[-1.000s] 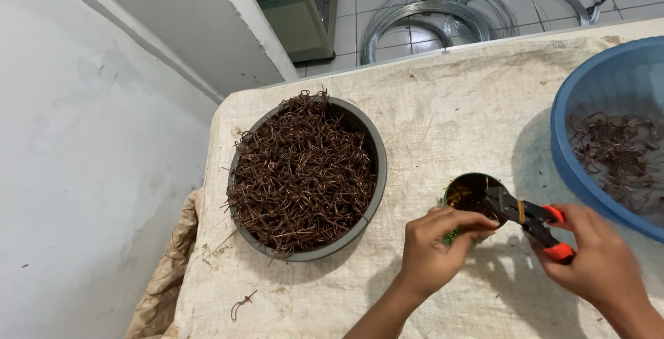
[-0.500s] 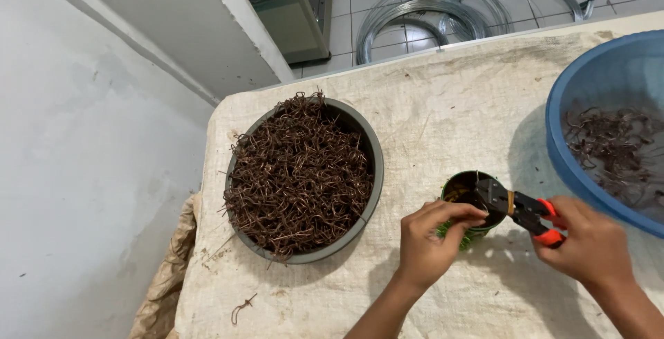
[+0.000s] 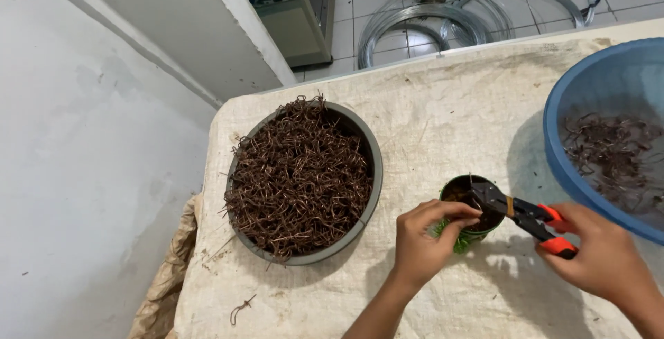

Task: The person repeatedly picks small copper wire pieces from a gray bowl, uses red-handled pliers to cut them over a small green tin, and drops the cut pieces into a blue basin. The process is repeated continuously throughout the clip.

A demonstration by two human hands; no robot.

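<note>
My left hand (image 3: 425,242) grips the near side of a small green can (image 3: 465,234) that stands on the cloth-covered table (image 3: 443,104). My right hand (image 3: 605,259) holds a pair of pliers (image 3: 526,216) with orange and black handles, and the black jaws rest at the can's rim. Dark brown material fills the can. To the left sits a grey round basin (image 3: 370,173) heaped with several short bent rusty wire pieces (image 3: 297,176).
A blue plastic basin (image 3: 595,90) at the right edge holds more wire pieces in water. One stray bent wire (image 3: 242,306) lies near the table's front left. Coils of metal wire (image 3: 443,14) lie on the tiled floor beyond. A grey wall runs along the left.
The view has shifted slightly. Both hands, the can and the pliers keep the same hold, with the pliers' jaws still at the can's rim.
</note>
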